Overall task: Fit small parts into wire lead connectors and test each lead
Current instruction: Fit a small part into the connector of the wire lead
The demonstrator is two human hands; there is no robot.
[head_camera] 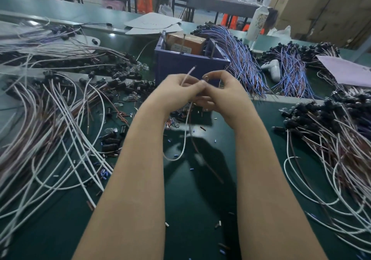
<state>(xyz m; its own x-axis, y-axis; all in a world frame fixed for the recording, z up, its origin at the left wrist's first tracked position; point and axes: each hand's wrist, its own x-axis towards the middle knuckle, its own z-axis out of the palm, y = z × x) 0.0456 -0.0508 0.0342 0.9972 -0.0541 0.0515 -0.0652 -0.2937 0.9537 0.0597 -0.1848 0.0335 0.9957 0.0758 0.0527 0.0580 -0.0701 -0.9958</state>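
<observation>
Your L hand (180, 88) and R hand (223, 88) meet fingertip to fingertip at frame centre. They're lifted above the green mat (192, 209), just in front of the blue plastic bin (180, 67).

The L hand's fingers are curled round a white wire lead (186, 135) — one end pokes up past the knuckles. The rest drops below the wrists and loops over the mat, w/ a brown strand beside it.

The R hand pinches a small clear part (205, 77) btwn thumb and forefinger, right at the L fingertips. The lead's connector is hidden btwn the hands, so can't tell if the part is in it.

The bin holds a brown carton (187, 43).
- **Left of frame:** a big spread of white and brown leads (50, 131), w/ black connectors along its upper edge.
- **Right of frame:** another heap of leads (331, 139), connectors at the top.
- **Upper right, beside the bin:** bundles of blue-purple wires (243, 63), w/ a white controller-shaped item (274, 69) lying btwn two of them.
- **Further back:** a white bottle (259, 21) stands upright.
- **Right edge:** a pale sheet of paper (347, 71).

Loose bits — cut sleeves, small blue pieces, clear bulbs (132, 98) — are scattered on the mat, centre and centre-left.
</observation>
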